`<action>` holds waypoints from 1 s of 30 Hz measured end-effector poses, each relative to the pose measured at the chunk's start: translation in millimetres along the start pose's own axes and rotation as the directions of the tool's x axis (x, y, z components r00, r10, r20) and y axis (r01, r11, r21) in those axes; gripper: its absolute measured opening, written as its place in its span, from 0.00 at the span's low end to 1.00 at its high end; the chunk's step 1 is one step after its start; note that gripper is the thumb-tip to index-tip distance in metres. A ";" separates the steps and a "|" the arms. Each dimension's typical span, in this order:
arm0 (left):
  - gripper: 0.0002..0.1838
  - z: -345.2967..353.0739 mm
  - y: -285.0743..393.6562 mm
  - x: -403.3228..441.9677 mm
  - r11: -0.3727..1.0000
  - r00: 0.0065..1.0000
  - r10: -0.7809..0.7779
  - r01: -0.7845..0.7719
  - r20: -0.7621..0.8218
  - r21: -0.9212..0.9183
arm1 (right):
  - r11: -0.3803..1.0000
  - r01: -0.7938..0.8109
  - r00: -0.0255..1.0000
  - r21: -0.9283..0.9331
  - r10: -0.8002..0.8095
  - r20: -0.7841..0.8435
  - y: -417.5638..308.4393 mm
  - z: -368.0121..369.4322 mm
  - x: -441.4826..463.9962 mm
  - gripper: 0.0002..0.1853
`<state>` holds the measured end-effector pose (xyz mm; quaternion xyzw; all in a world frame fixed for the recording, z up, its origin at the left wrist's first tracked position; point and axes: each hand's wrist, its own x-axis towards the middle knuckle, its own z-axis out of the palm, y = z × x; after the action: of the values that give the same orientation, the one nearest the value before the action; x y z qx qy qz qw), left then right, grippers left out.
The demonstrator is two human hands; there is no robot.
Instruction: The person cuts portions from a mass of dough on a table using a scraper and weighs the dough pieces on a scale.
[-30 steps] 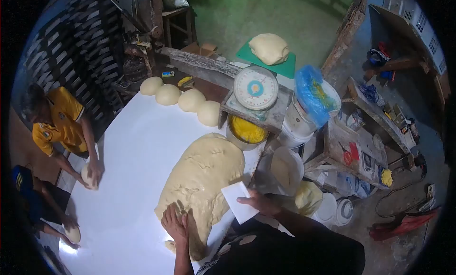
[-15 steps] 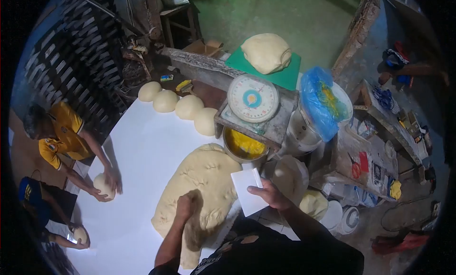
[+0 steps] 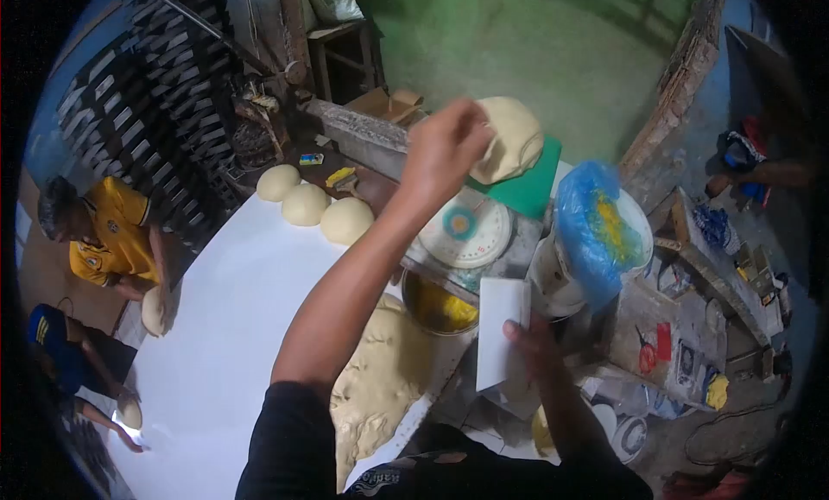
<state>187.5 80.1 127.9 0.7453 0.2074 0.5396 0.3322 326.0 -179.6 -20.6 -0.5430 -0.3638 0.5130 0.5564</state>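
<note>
My left hand point(image 3: 449, 150) is raised over the scale, its fingers curled closed against or just in front of a big dough lump point(image 3: 512, 140). Whatever those fingers may hold is hidden. That lump rests on a green board point(image 3: 542, 176) on top of the dial scale point(image 3: 473, 241). In my right hand point(image 3: 531, 344) is a flat white dough scraper point(image 3: 503, 314), held upright by its edge. Below my left forearm, a large slab of dough point(image 3: 376, 379) spreads over the white table point(image 3: 224, 327), partly covered by my arm.
Round dough balls point(image 3: 304, 205) line the table's far edge near a yellow brush point(image 3: 342, 178). A pot of yellow fat point(image 3: 436, 306) sits under the scale stand. A blue plastic bag point(image 3: 587, 224) covers a bucket. Two co-workers handle dough at left, one in a yellow shirt point(image 3: 112, 228).
My left hand has risen from the dough slab to the lump on the scale. The scraper has turned more upright and shifted right. The co-worker in yellow has drawn their dough nearer.
</note>
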 end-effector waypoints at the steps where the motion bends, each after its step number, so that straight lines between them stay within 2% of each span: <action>1: 0.14 19.1 -14.2 19.3 0.982 0.996 0.086 -0.085 -0.002 0.167 | 1.000 0.007 1.000 -0.013 -0.007 -0.002 3.7 2.7 -6.7 0.29; 2: 0.14 35.8 -31.9 29.7 0.983 0.996 0.094 -0.091 -0.010 0.159 | 0.999 -0.047 0.999 0.006 0.047 -0.007 10.6 5.2 -14.1 0.28; 3: 0.16 50.7 -50.2 34.8 0.894 0.985 0.175 -0.155 -0.008 0.420 | 0.994 -0.104 0.994 0.029 0.104 -0.011 18.3 7.4 -23.1 0.28; 4: 0.19 51.5 -44.9 33.5 0.734 0.970 0.244 -0.195 0.015 0.651 | 0.994 -0.105 0.994 0.022 0.105 -0.012 26.9 9.8 -34.3 0.28; 5: 0.19 44.2 -42.9 27.1 0.734 0.970 0.244 -0.194 0.013 0.651 | 0.991 -0.136 0.989 0.016 0.137 -0.054 36.8 12.7 -45.7 0.28; 7: 0.22 -1.1 -3.7 -8.2 0.786 0.922 0.358 -0.213 -0.147 0.580 | 0.985 -0.170 0.980 0.030 0.172 -0.103 48.8 21.6 -66.8 0.28; 9: 0.23 -44.1 -6.0 -76.2 0.808 0.872 0.415 -0.221 -0.260 0.546 | 0.956 -0.264 0.960 0.128 0.273 -0.060 58.2 33.9 -90.8 0.26; 10: 0.23 -66.3 -18.5 -129.9 0.888 0.936 0.232 -0.092 -0.266 0.451 | 0.955 -0.265 0.959 0.135 0.275 -0.063 69.2 36.2 -98.7 0.26; 11: 0.20 -87.4 -12.7 -195.3 0.941 0.960 -0.048 0.137 -0.277 0.311 | 0.962 -0.267 0.963 0.060 0.268 -0.002 85.6 36.9 -102.1 0.26; 12: 0.19 -111.8 -23.2 -263.0 0.894 0.968 -0.138 0.213 -0.210 0.394 | 0.964 -0.267 0.962 -0.010 0.267 0.056 100.5 42.3 -107.9 0.26; 13: 0.18 -134.0 -35.0 -333.1 0.808 0.968 -0.177 0.245 -0.177 0.535 | 0.963 -0.270 0.962 0.000 0.270 0.047 109.4 51.5 -114.8 0.26; 15: 0.22 -172.5 -43.6 -470.8 0.615 0.900 -0.398 0.407 -0.179 0.676 | 0.930 -0.366 0.924 -0.024 0.366 0.107 121.8 72.1 -126.9 0.26; 16: 0.26 -191.8 -41.7 -528.0 0.598 0.882 -0.441 0.425 -0.164 0.679 | 0.928 -0.370 0.925 -0.026 0.371 0.086 126.5 80.0 -132.3 0.26; 18: 0.29 -208.4 -27.3 -596.2 0.590 0.860 -0.491 0.449 -0.143 0.672 | 0.912 -0.405 0.888 -0.063 0.409 0.209 131.7 100.6 -141.1 0.29; 19: 0.32 -213.3 -12.4 -612.6 0.516 0.835 -0.540 0.425 -0.103 0.744 | 0.911 -0.407 0.888 -0.070 0.412 0.202 121.8 114.9 -145.2 0.29; 20: 0.34 -218.5 -5.1 -620.8 0.438 0.807 -0.586 0.389 -0.071 0.810 | 0.917 -0.383 0.877 -0.112 0.399 0.267 106.9 130.1 -149.2 0.30; 21: 0.34 -224.3 -8.5 -624.0 0.441 0.808 -0.585 0.393 -0.073 0.807 | 0.921 -0.358 0.859 -0.153 0.389 0.333 96.1 140.3 -150.7 0.31; 22: 0.36 -230.0 -13.5 -623.1 0.490 0.760 -0.648 0.471 -0.055 0.734 | 0.887 -0.386 0.810 -0.252 0.457 0.368 94.0 143.6 -148.2 0.33; 23: 0.38 -233.3 -19.1 -620.8 0.525 0.710 -0.704 0.545 -0.027 0.653 | 0.885 -0.388 0.808 -0.258 0.461 0.366 85.4 145.2 -145.8 0.33; 24: 0.36 -230.0 -7.7 -592.6 0.506 0.655 -0.753 0.635 -0.059 0.584 | 0.883 -0.241 0.822 -0.402 0.406 0.399 69.5 146.4 -141.4 0.33; 25: 0.36 -224.7 6.1 -570.5 0.509 0.656 -0.753 0.636 -0.059 0.580 | 0.846 -0.080 0.826 -0.527 0.353 0.440 57.2 145.0 -135.0 0.33; 27: 0.34 -212.3 21.7 -530.7 0.442 0.799 -0.599 0.380 -0.048 0.812 | 0.769 0.246 0.883 -0.590 0.073 0.464 60.9 107.0 -108.3 0.33; 28: 0.34 -208.5 17.3 -514.2 0.561 0.814 -0.580 0.428 -0.033 0.708 | 0.824 0.107 0.928 -0.556 0.118 0.355 39.9 89.6 -95.9 0.32; 29: 0.34 -203.0 15.1 -493.4 0.559 0.815 -0.578 0.430 -0.039 0.709 | 0.866 -0.025 0.954 -0.499 0.171 0.248 7.6 72.2 -77.6 0.32; 30: 0.35 -195.9 17.4 -469.3 0.681 0.814 -0.580 0.510 -0.038 0.525 | 0.566 0.027 0.987 -0.824 0.115 0.112 -39.1 59.7 -61.3 0.32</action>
<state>-153.5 -192.2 -133.8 0.7433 0.5333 0.2905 0.2805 262.6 -220.4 35.6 -0.7072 -0.5885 0.3385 0.1972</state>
